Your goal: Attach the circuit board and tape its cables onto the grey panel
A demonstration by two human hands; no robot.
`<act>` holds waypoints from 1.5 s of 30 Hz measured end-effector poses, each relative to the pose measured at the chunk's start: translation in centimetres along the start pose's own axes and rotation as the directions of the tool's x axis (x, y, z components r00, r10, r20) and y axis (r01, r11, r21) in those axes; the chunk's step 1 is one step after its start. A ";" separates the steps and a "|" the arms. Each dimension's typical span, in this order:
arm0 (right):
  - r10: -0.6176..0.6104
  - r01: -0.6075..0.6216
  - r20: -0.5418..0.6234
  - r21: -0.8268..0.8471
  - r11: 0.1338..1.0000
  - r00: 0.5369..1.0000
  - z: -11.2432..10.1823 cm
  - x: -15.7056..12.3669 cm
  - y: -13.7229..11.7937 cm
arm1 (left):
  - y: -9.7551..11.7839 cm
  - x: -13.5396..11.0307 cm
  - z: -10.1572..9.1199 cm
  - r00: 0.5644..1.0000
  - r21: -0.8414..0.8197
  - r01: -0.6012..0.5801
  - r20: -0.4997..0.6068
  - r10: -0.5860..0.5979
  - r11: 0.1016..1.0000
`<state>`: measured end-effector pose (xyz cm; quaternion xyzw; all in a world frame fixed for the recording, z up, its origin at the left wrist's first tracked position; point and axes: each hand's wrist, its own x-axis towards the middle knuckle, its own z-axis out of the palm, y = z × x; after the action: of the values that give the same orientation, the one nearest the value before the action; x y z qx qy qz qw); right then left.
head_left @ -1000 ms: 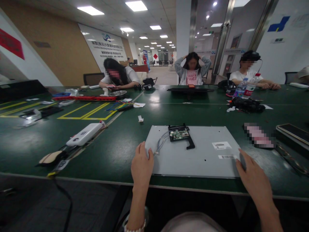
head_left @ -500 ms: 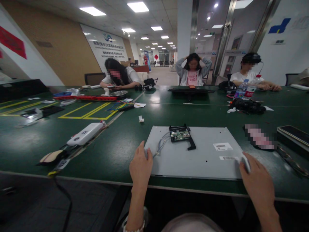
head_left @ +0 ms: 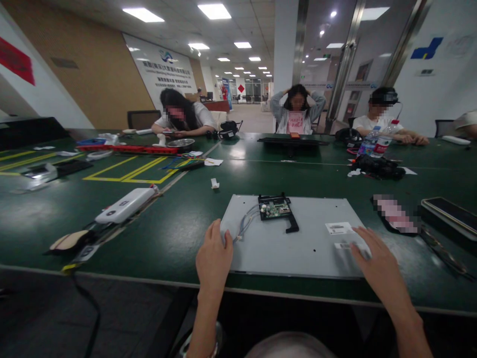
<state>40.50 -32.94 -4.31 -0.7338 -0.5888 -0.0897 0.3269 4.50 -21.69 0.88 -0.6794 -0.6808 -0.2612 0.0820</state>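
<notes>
A flat grey panel [head_left: 276,253] lies on the green table near its front edge. On its upper middle sits a green circuit board [head_left: 275,209] in a black bracket, and grey wires [head_left: 246,221] run from the board towards the panel's left side. My left hand [head_left: 214,258] rests at the panel's left edge, thumb and fingers apart. Over the right side of the panel hovers my right hand [head_left: 376,258], fingers spread and nothing in it. White labels [head_left: 340,228] lie on the panel just beside its fingertips.
A white power bank-like device [head_left: 126,205] and a computer mouse [head_left: 69,242] lie to the left. On the right are a pink-and-black object [head_left: 395,215], a dark case [head_left: 450,214] and glasses [head_left: 445,253]. Bottles [head_left: 383,139] stand farther back. Several people sit across the table.
My right hand has come off the panel's right edge and moved inward over its surface, with the fingers opening. My left hand stays at the left edge.
</notes>
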 end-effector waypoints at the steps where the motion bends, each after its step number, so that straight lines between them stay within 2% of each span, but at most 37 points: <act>1: -0.057 0.054 0.035 0.057 0.997 0.998 -0.3 1.2 -0.9 | 0.0 0.0 0.1 1.000 0.000 -0.005 -0.002 0.005 1.000; 4: -0.257 0.232 0.195 0.142 0.962 0.947 -1.0 5.6 -4.1 | -0.2 -0.1 0.3 1.000 -0.005 -0.025 0.003 0.025 1.000; 7: -0.418 0.334 0.373 0.269 0.903 0.829 -0.2 10.5 -6.5 | -0.3 -0.1 0.5 0.999 -0.004 -0.043 0.012 0.043 0.999; 11: -0.508 0.286 0.559 0.439 0.852 0.655 3.7 15.4 -8.1 | -0.4 -0.1 0.5 0.999 -0.013 -0.054 0.010 0.054 0.998; 13: -0.535 0.253 0.591 0.494 0.832 0.603 6.0 16.7 -8.4 | -0.4 -0.1 0.4 0.998 -0.018 -0.060 0.009 0.060 0.998; 15: -0.553 0.229 0.597 0.532 0.815 0.582 7.9 17.3 -8.6 | -0.4 -0.1 0.4 0.998 -0.020 -0.065 0.011 0.065 0.998; 18: -0.578 0.218 0.558 0.580 0.785 0.595 9.7 17.5 -8.6 | -0.6 -0.1 0.5 0.997 -0.020 -0.079 0.016 0.080 0.997; 22: -0.599 0.246 0.477 0.612 0.751 0.642 10.3 17.4 -8.4 | -0.6 -0.1 0.5 0.996 -0.017 -0.083 0.020 0.083 0.996; 27: -0.601 0.278 0.422 0.609 0.743 0.679 9.0 16.8 -8.1 | -0.4 -0.1 0.3 0.996 -0.017 -0.089 0.015 0.090 0.996; 31: -0.574 0.278 0.378 0.602 0.749 0.727 7.6 15.6 -7.2 | -0.4 -0.1 0.4 0.995 -0.010 -0.102 0.011 0.103 0.995; 36: -0.531 0.243 0.398 0.579 0.778 0.748 6.2 13.9 -5.8 | -0.5 -0.1 0.6 0.994 0.005 -0.112 0.001 0.112 0.994; 45: -0.501 0.211 0.401 0.579 0.788 0.767 6.8 12.1 -4.3 | -0.6 0.0 0.6 0.994 -0.011 -0.110 0.008 0.110 0.994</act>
<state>38.29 -18.80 -1.67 -0.4871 -0.7908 0.2119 0.3041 4.07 -21.40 0.26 -0.7174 -0.6413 -0.2569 0.0900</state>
